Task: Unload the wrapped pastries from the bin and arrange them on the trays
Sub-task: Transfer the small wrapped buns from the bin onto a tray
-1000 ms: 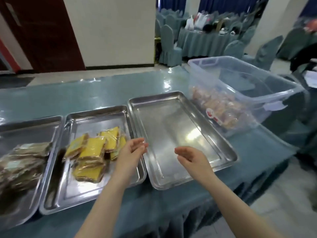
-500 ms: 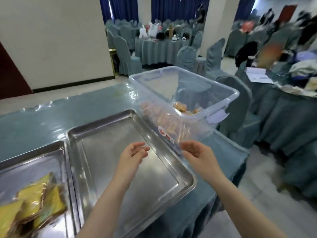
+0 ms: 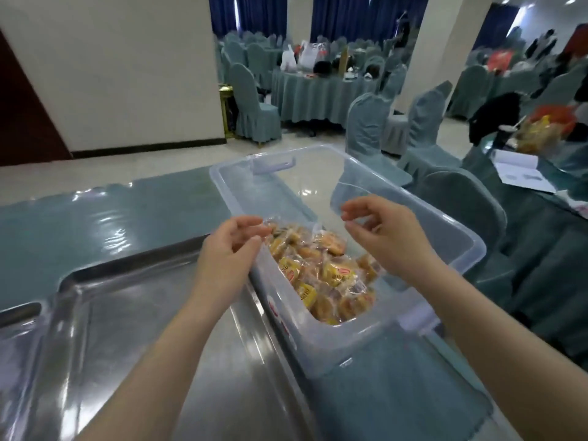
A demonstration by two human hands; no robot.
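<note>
A clear plastic bin [image 3: 451,237] stands on the teal-covered table [image 3: 95,218], just to the right of a steel tray [image 3: 152,345] whose long rim runs touching or nearly touching the bin's near wall. The wrapped pastries [image 3: 327,275] lie heaped in the near end of the bin, golden cakes in clear film with yellow and red labels; the far end of the bin shows only its bare floor. Both hands hang above the bin with fingers loosely curled and holding nothing. The left hand [image 3: 229,249] sits over the bin's left wall, its fingertips close to the crinkled edge of the topmost wrapper, though whether they touch it cannot be told. The right hand [image 3: 385,230] hovers over the middle of the bin, above the pile and apart from it, thumb and forefinger near each other. A 2nd tray [image 3: 19,313] shows only its corner at the left edge. Behind stand covered chairs [image 3: 251,103] and a round table [image 3: 318,90].
</note>
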